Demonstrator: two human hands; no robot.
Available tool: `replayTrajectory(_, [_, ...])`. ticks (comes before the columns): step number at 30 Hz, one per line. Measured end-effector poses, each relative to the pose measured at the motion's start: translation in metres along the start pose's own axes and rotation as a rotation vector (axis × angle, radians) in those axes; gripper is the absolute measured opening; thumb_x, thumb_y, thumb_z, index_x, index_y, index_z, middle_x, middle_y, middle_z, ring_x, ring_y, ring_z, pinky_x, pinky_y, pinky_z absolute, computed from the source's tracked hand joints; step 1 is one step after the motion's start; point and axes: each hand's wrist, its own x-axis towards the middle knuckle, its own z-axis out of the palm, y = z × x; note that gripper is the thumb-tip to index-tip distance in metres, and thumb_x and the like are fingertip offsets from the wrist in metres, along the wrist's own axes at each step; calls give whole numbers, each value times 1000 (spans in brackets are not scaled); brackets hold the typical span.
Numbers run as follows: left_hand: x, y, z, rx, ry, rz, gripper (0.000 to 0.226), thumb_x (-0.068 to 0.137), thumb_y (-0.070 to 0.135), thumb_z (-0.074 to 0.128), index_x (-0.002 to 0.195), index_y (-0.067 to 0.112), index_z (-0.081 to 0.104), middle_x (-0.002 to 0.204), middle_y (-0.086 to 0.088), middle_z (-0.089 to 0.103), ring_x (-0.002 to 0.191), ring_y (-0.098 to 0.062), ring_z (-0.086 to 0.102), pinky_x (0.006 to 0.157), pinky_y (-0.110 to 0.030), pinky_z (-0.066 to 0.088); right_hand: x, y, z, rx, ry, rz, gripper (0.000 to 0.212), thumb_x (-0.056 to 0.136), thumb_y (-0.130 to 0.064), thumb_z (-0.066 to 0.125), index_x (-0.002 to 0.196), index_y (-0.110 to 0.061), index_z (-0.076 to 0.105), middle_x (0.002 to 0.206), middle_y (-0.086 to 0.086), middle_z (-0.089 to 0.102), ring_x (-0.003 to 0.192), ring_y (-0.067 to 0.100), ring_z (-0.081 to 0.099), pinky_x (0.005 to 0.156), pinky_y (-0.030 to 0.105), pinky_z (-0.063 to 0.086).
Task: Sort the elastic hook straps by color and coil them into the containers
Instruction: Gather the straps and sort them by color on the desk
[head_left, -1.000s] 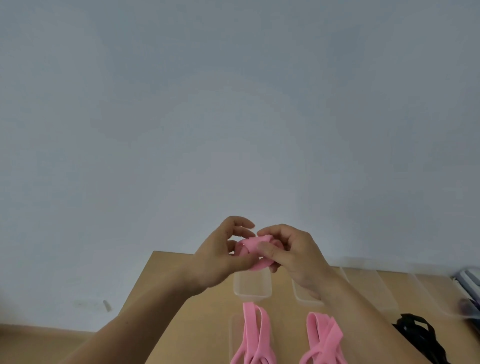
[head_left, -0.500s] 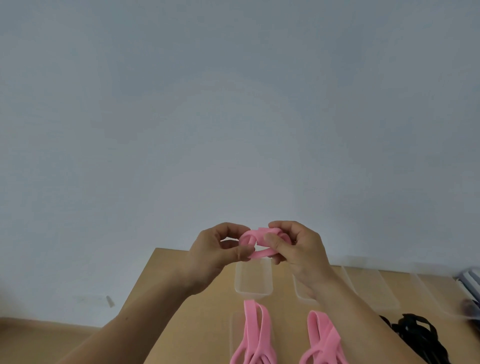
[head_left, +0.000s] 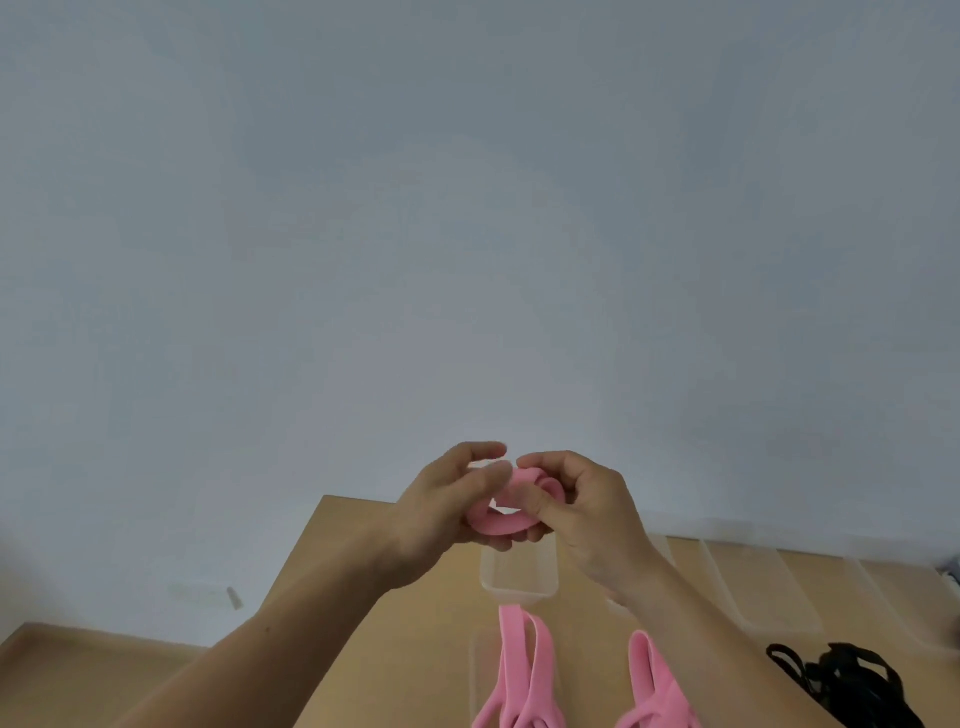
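Pale wall (head_left: 467, 208) behind wooden table (head_left: 363, 597). Gripped between left hand (head_left: 441, 514) and right hand (head_left: 587, 509), fingers of both curled round it: coiled pink strap (head_left: 498, 524), held above clear container (head_left: 519, 579). Lying nearer on table: loose pink straps (head_left: 511, 639); at right, black straps (head_left: 852, 675).

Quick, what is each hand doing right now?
Left hand: gripping the pink strap coil.
Right hand: pinching the same coil.

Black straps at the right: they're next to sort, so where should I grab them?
Probably pinch the thin loop jutting from the black straps' left edge, coming from above; it lies clear on the table, the rest is tangled.
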Motion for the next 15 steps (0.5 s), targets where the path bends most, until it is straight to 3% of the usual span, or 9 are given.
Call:
replayTrajectory(4, [5,2,0,69,-44,28,28,97,38,56,107,18,73,103,-13,74,93,-31,72,71,-28,56,4,1,-8,-34,-66,28,22,85,-21,77,106,-18,69,87,5,76,67,24,72,62,26,55])
replayTrajectory(9, [7,-8,-9,-25,-5,7,42,89,41,67,110,6,71,102,-18,73,91,-33,72,69,-30,56,7,0,-35,67,-317,119,26,94,-12,63,120,-13,68,111,10,73,94,25,71,75,32,55])
replayTrajectory(15, [14,-9,-6,-74,58,-5,42,80,36,71,104,2,72,97,-16,74,83,-28,73,65,-28,56,11,6,-41,-71,-254,77,22,88,-5,71,107,-16,72,94,8,77,68,14,67,67,24,54])
